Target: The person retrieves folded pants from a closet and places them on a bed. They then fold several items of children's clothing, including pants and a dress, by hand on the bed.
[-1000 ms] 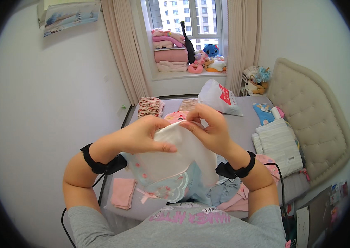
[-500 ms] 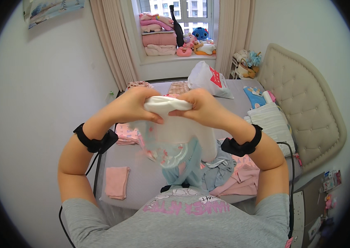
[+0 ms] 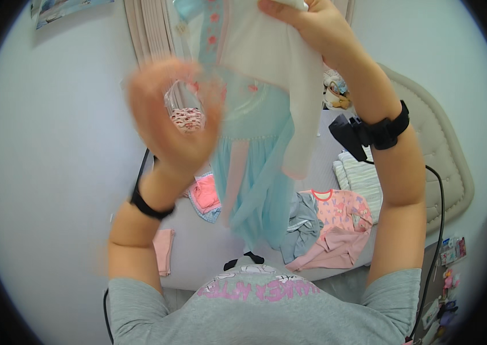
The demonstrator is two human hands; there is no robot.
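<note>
A child's dress (image 3: 260, 115) hangs upright in front of me, with a white long-sleeved top, a pale blue band with red flowers and a sheer blue skirt. My right hand (image 3: 321, 31) is closed on its upper right part, near the top edge of the picture. The dress's top end runs out of view. Beside the dress's left edge, my left hand (image 3: 171, 121) is raised with curved fingers. Motion smears its fingertips, so whether they touch the cloth is unclear.
On the bed lie a pink patterned top (image 3: 341, 210), grey-blue clothing (image 3: 301, 227), a folded pink cloth (image 3: 163, 250), a pink and blue pile (image 3: 204, 195) and white striped bedding (image 3: 361, 178). A padded headboard (image 3: 441, 144) stands at the right. A cable (image 3: 441, 218) runs along my right arm.
The dress has been raised and now hangs down its length. My right hand has moved up and right with it. My left hand has come off the white bunched part and shifted left and down.
</note>
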